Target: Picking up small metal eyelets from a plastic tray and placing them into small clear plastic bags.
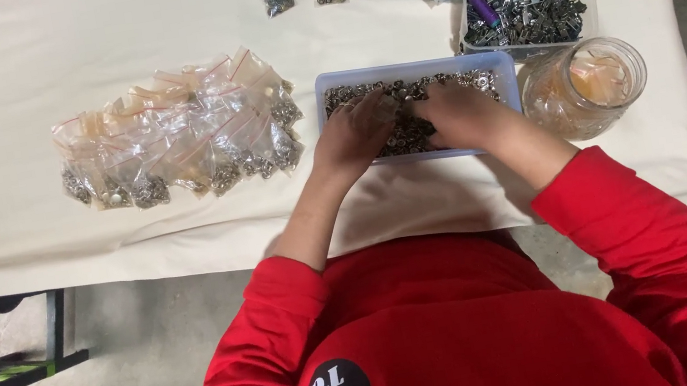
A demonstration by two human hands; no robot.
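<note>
Hands in tray (bags beside)

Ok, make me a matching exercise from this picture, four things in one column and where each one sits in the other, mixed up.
Things:
1. pile of small clear bags
2. glass jar
3. clear tub of dark metal parts
4. pale blue tray

Places:
A. under both hands
B. left of the tray
C. right of the tray, near the table edge
D. behind the jar

Pairs: 1-B, 2-C, 3-D, 4-A

The left hand and right hand rest in the tray's small metal pieces.
</note>
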